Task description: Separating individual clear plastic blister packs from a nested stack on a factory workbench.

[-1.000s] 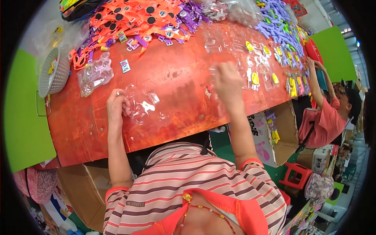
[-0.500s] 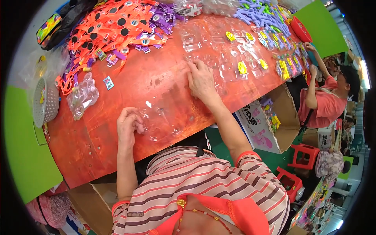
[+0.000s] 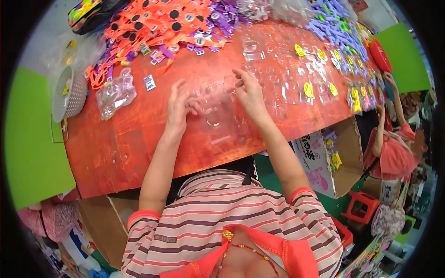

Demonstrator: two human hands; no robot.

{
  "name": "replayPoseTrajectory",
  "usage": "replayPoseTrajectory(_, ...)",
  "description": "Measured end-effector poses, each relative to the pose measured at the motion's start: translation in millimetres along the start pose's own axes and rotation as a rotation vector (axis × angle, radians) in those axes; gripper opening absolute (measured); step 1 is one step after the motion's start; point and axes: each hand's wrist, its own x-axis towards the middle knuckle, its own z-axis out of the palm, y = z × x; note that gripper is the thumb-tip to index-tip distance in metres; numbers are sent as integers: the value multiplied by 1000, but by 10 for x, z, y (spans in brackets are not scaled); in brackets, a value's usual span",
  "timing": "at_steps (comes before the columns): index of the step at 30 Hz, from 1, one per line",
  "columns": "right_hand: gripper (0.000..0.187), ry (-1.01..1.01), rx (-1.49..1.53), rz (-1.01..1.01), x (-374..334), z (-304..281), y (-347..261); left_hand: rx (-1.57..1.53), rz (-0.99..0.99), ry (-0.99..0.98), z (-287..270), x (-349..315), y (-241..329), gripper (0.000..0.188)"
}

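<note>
A clear moulded plastic tray (image 3: 214,119) lies on the red table between my hands, its outline hard to make out against the surface. My left hand (image 3: 180,107) is at its left side, the index finger stretched forward and the other fingers loosely bent, apart. On the other side, my right hand (image 3: 250,96) reaches over the table with spread, slightly curved fingers near the tray's far right corner. I see nothing held in either hand; whether the fingertips touch the plastic, I cannot tell.
Clear trays (image 3: 285,90), some with yellow pieces (image 3: 308,90), cover the right side. Orange watch-like bands (image 3: 160,21) are heaped at the back left. A small blue packet (image 3: 149,82), another clear tray (image 3: 116,94) and a basket (image 3: 70,96) are left. A co-worker (image 3: 394,148) works at right.
The view has shifted. My left hand has moved forward along the tray's left side, and my right hand has come left, closer to it. The tray lies slightly farther from the near edge.
</note>
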Motion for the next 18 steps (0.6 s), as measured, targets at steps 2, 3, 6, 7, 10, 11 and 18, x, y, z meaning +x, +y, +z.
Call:
replayPoseTrajectory(2,48,12,-63,7,158,106,74,154,70,69,-91,9,4,43)
replayPoseTrajectory(3,48,6,-55,2,212,147,69,461,340,160,-73,-34,-19,46)
replayPoseTrajectory(6,43,-7,-178,-41,311,243,41,1073,676,29,15,-218,-80,52)
replayPoseTrajectory(7,43,-12,-173,-52,311,249,30,1277,710,-79,38,-245,-172,53)
replayPoseTrajectory(10,43,37,-489,-206,275,217,-48,1469,599,-203,131,-197,-358,59)
replayPoseTrajectory(11,42,54,-607,-205,242,154,-47,1477,603,-210,181,-116,-364,60)
replayPoseTrajectory(18,36,23,-735,-96,187,-63,63,1453,738,-145,336,616,-285,55)
